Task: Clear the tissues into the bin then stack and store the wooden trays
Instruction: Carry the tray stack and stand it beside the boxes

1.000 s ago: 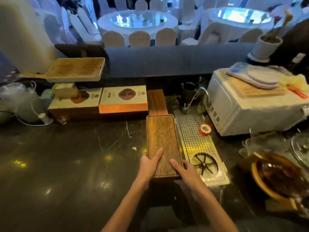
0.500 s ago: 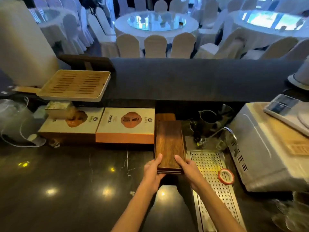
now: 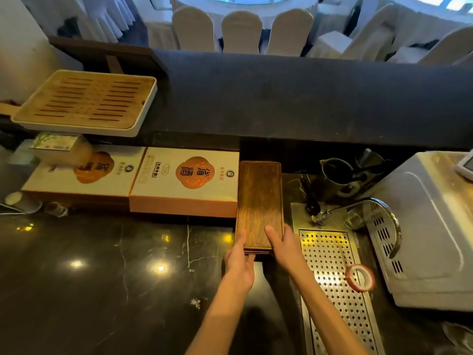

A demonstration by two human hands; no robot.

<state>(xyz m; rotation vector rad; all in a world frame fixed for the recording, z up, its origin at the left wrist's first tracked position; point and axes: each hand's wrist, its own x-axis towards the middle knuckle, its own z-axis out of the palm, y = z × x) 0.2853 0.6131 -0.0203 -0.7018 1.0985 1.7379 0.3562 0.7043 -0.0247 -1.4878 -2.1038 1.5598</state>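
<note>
Head cam had both hands on the near end of the dark wooden trays [image 3: 259,203]: left hand [image 3: 239,262] clamped on the left corner, thumb on top, and right hand [image 3: 284,248] gripping the right corner the same way. Looked like a stack, with layered edges at the near end. It lay flat on the black marble counter [image 3: 102,265], its far end under the ledge, right beside an orange-and-cream box [image 3: 185,184]. Perforated metal drain tray [image 3: 332,272] sat to its right with a tape roll [image 3: 359,278] on it. A slatted bamboo tray [image 3: 84,101] was perched up at the left.
</note>
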